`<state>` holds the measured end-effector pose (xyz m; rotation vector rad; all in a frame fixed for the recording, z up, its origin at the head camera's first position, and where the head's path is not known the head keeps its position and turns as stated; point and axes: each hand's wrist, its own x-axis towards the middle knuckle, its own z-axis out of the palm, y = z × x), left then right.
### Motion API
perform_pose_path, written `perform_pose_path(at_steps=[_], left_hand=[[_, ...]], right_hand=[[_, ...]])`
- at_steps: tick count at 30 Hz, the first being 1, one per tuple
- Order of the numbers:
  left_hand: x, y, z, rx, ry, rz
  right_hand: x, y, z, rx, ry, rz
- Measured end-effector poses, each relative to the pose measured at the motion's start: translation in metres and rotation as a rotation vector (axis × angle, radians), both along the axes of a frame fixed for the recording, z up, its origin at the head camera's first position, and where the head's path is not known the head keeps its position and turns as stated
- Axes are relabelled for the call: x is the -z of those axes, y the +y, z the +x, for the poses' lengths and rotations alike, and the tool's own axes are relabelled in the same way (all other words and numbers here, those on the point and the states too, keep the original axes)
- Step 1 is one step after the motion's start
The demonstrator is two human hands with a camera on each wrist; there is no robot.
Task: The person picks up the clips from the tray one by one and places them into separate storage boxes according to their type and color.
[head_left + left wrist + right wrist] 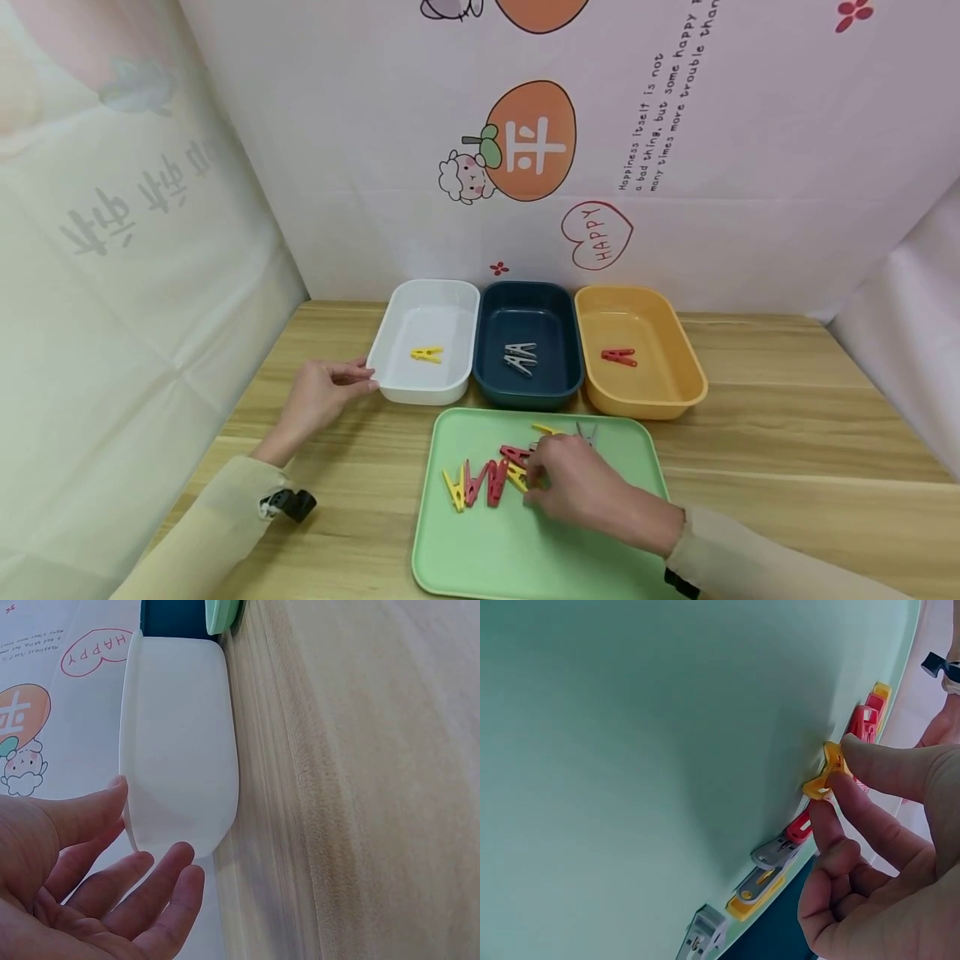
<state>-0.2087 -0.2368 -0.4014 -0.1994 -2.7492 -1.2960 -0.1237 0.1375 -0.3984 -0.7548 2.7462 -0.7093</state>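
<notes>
My right hand (573,483) is over the green tray (480,546), where thumb and forefinger pinch a yellow clothespin (826,771). Around it on the tray lie a yellow clothespin (454,488), red clothespins (497,482) and grey clothespins (774,850); my hand hides part of the group in the head view. On the left, my left hand (318,404) holds the near left corner of the white bin (423,395) with thumb and fingertips at its rim. One yellow clothespin (427,355) lies in that bin.
Beside the white bin stand a dark blue bin (528,398) with two grey clothespins (520,358) and an orange bin (645,408) with one red clothespin (619,357). All three line the back of the wooden table (765,417), against a printed cloth (360,167).
</notes>
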Motion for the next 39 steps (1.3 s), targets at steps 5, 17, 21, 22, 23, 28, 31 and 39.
perform_pose_path(at_steps=[5, 17, 21, 22, 23, 28, 31, 39], left_hand=[[-0.001, 0.000, -0.001, 0.002, 0.003, -0.004], [-0.003, 0.000, 0.000, -0.007, 0.000, -0.008], [-0.002, 0.000, -0.001, -0.012, 0.005, -0.014], [-0.002, 0.000, -0.001, -0.012, 0.004, -0.013], [-0.001, 0.000, -0.001, -0.012, 0.003, -0.014], [-0.001, 0.001, -0.001, -0.013, -0.008, -0.012], [-0.002, 0.001, -0.001, -0.011, -0.009, -0.010], [-0.002, 0.000, -0.001, -0.008, -0.011, -0.017]], right_hand=[[-0.004, 0.009, 0.005, 0.026, -0.044, 0.016], [-0.003, 0.028, 0.012, 0.061, -0.076, 0.010], [-0.002, 0.027, 0.014, 0.079, -0.084, 0.006], [-0.002, 0.027, 0.015, 0.084, -0.090, 0.009], [-0.002, 0.027, 0.015, 0.089, -0.096, 0.012], [-0.002, 0.030, 0.016, 0.105, -0.119, 0.030], [-0.003, 0.032, 0.017, 0.107, -0.117, 0.043], [-0.003, 0.036, 0.018, 0.116, -0.112, 0.063]])
